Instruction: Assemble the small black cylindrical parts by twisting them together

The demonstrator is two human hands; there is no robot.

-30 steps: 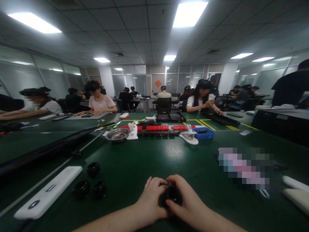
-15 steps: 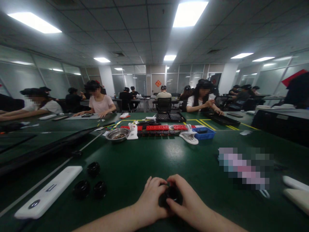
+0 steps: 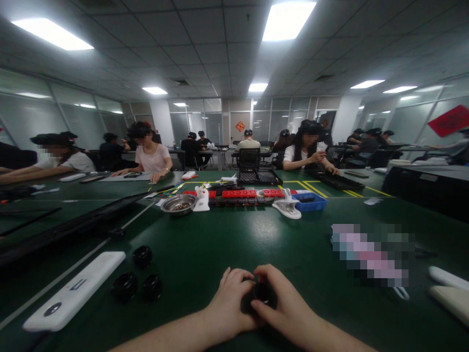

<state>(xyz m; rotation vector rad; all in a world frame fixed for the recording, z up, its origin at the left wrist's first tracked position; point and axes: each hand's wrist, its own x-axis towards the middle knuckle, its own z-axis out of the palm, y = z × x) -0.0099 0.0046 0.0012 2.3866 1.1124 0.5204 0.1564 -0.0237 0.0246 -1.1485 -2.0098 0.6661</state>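
Note:
Near the front of the green table [image 3: 205, 244], a small glossy black round part [image 3: 264, 293] sits between my two hands. My left hand [image 3: 231, 299] curls around its left side, thumb and fingers closed in. From the other side my right hand [image 3: 287, 300] grips it, with the index finger over the top and the thumb at the front. My fingers cover much of the part, so its exact kind does not show. Three similar black round parts, one of them the rear one [image 3: 142, 256], stand grouped to the left.
A white power strip-like bar [image 3: 75, 291] lies left. Farther back are a metal bowl [image 3: 179, 205] with small pieces, red strips [image 3: 238, 194], white clamps [image 3: 287, 208] and a blue tray [image 3: 311, 202]. A blurred pink item [image 3: 370, 254] lies right. Co-workers sit across the table.
My hands and the black round part stay almost in place, with only a slight shift of the right thumb. At far right, a dark shape beside the red sheet is gone.

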